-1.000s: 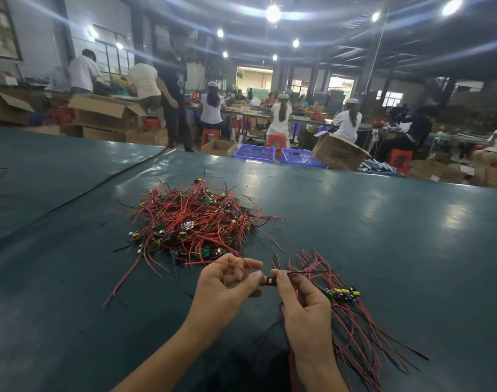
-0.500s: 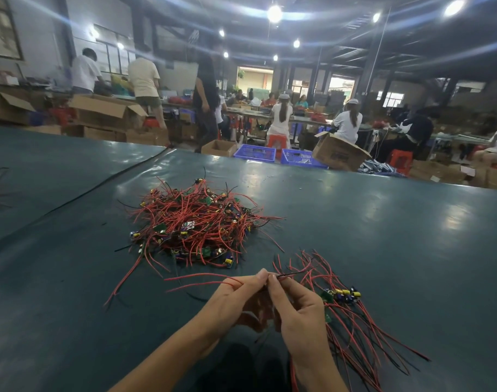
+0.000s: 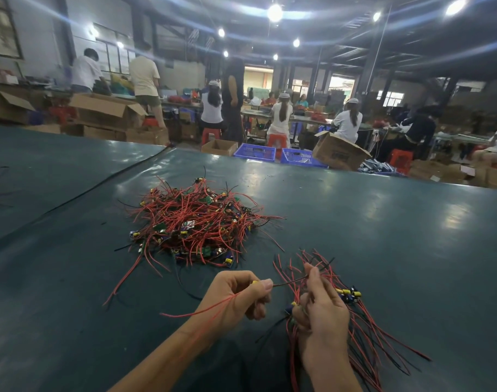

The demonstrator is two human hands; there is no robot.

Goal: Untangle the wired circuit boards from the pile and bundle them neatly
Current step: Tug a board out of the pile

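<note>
Left hand [image 3: 236,295] is gripping a small board [image 3: 254,282] in curled fingers. Right hand [image 3: 322,312] is pinching its black lead [image 3: 288,281] taut while clasping the bundle [image 3: 366,332] at near right. Judged light, with limp leads and fragile joints: take hold at the board, not the wire. The pile [image 3: 190,222] is lying just beyond on the table [image 3: 383,236], its stray ends risking snags.

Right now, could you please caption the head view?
Left hand grips a circuit board while right hand pinches its black wire near the tangled pile.
</note>
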